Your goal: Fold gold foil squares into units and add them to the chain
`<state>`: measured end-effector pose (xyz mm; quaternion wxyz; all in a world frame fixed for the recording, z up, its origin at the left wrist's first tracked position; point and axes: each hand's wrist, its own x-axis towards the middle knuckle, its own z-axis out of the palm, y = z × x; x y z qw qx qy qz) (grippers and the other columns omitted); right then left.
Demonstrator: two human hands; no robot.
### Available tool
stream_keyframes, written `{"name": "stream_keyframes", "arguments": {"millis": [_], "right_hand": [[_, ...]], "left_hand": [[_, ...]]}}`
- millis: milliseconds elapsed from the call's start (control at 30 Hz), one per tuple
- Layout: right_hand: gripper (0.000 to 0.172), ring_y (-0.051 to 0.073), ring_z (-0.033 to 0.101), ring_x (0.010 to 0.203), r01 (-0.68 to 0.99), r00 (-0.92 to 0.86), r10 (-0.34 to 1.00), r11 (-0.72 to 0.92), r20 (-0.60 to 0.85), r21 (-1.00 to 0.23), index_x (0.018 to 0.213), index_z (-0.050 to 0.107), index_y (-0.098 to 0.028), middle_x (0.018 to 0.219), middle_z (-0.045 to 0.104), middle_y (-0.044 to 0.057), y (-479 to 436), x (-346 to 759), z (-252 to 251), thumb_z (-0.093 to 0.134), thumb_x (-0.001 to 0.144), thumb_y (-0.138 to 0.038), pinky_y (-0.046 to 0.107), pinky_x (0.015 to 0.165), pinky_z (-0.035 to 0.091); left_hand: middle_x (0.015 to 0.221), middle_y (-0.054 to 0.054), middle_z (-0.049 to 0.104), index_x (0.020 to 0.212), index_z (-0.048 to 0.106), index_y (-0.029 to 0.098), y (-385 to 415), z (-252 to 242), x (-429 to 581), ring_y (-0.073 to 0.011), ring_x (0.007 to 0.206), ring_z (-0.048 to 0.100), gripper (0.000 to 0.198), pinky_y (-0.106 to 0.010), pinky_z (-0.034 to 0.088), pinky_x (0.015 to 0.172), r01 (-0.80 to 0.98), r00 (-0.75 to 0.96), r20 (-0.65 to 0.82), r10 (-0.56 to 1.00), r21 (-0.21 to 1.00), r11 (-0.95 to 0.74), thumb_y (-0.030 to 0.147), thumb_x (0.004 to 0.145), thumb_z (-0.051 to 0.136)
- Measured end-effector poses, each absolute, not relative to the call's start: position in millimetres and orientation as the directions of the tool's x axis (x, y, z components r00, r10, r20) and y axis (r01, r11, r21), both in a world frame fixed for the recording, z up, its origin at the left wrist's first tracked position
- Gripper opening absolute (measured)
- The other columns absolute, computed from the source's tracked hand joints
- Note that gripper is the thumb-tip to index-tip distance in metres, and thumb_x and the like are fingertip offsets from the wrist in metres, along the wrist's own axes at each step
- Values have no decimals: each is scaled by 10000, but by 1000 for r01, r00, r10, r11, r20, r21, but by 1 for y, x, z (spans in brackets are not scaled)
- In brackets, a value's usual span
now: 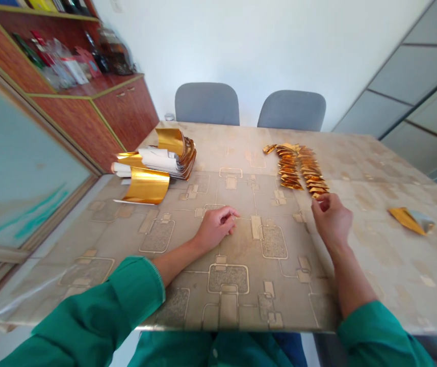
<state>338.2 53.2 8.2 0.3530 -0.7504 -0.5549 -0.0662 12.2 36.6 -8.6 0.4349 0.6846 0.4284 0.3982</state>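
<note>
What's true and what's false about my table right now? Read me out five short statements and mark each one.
1. The right hand is at the near end of a row of folded gold pieces. True.
2. The left hand is touching the paper stack. False: it is apart from the stack, nearer the middle of the table.
3. Both sleeves are green. True.
4. Only one chair stands beyond the table. False: two chairs show there.
5. The paper stack lies to the left of the folded gold pieces. True.
</note>
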Motion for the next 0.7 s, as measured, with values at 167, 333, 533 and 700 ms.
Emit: {"name": "stream_keyframes", "arguments": {"millis": [167,333,533,700], "right_hand": [[226,143,513,520,841,241,854,53,461,-539,797,567,-206,595,557,-14,41,295,9,528,820,-427,260,556,338],[213,139,511,517,789,118,908,160,403,-593,802,559,-211,579,543,-26,37,271,7,521,833,-418,254,550,346],[184,134,494,522,772,63,927,190,370,-607,794,557,-214,583,532,-32,40,274,-1,520,836,-389,255,550,344],[220,141,491,524,734,71,934,189,351,-652,800,549,-218,579,526,-34,42,278,-3,532,843,-433,261,549,357]], "left_hand": [[795,-26,744,946,694,179,50,6,-11,-142,686,707,209,-222,546,628,404,206,375,904,809,-427,253,910,502],[1108,-71,733,1075,685,176,91,43,-56,-203,1047,675,277,-356,528,944,716,142,665,733,443,-540,201,946,441],[1076,-114,749,1040,719,89,184,97,-143,-220,950,677,331,-393,504,953,912,243,549,800,152,-381,-7,804,507],[556,46,691,666,670,76,223,106,-194,-64,484,493,129,-141,459,556,890,315,455,833,163,-426,-21,749,654]]}}
